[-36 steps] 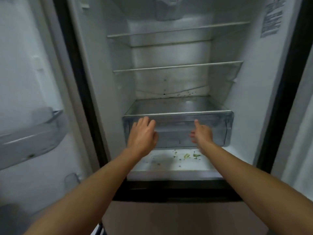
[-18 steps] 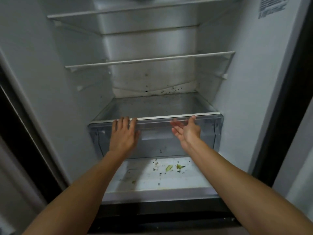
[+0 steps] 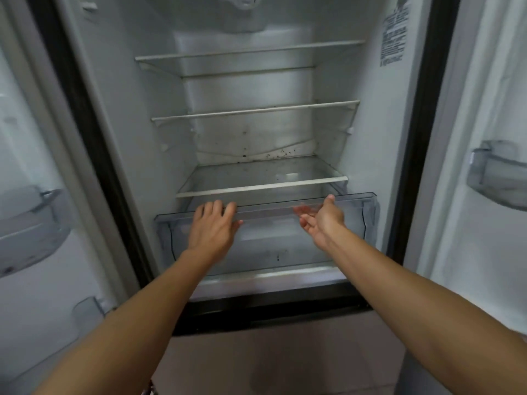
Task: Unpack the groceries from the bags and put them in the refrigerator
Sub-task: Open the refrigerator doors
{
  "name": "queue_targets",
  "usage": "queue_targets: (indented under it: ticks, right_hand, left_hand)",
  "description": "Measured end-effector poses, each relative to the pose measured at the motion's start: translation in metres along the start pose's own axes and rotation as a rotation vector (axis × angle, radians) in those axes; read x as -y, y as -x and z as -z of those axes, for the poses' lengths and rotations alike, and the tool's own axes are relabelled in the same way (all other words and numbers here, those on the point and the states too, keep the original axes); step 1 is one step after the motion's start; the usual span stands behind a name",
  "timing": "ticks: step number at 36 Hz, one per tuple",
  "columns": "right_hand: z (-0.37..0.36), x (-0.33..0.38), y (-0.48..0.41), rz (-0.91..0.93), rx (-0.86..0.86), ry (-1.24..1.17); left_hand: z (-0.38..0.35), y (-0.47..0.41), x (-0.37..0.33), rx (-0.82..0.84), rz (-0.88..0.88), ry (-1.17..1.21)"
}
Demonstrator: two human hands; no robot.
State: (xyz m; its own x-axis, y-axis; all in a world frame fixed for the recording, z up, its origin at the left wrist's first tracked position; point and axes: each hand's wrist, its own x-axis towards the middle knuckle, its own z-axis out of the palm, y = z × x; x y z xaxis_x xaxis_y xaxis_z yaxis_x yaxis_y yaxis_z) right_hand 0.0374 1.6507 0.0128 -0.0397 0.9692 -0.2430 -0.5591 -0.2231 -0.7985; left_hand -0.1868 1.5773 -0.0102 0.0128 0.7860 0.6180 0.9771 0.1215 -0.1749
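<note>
Resting flat-fingered on the crisper drawer (image 3: 271,246) front rim, left hand (image 3: 212,228) holds nothing | right hand (image 3: 320,220) alongside, palm up, fingers spread, empty | shelves (image 3: 256,111) above, refrigerator (image 3: 128,138) open | groceries, bags unseen | judged: loading not yet begun, all unpacking left to do

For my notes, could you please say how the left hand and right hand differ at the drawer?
The left hand is palm down, the right hand palm up. The left hand's fingers rest over the drawer's front rim; the right hand's are blurred, contact unclear. Both have straight fingers.
</note>
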Motion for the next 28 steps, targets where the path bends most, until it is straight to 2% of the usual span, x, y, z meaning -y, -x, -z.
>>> queue_targets:
  ticks: [11, 22, 25, 28]
  right_hand:
    - [0.032, -0.005, 0.074, -0.003, -0.018, 0.046]
    - [0.054, -0.010, 0.085, 0.004, 0.063, 0.076]
    - [0.060, -0.016, 0.083, 0.027, 0.055, 0.184]
    - [0.066, -0.035, 0.083, 0.076, 0.088, 0.419]
  left_hand:
    - [0.033, 0.056, -0.015, -0.063, -0.033, -0.002]
    - [0.048, 0.077, -0.026, 0.097, 0.008, 0.077]
    - [0.048, 0.089, -0.026, 0.116, 0.003, 0.056]
    - [0.050, 0.107, -0.030, 0.097, 0.042, 0.033]
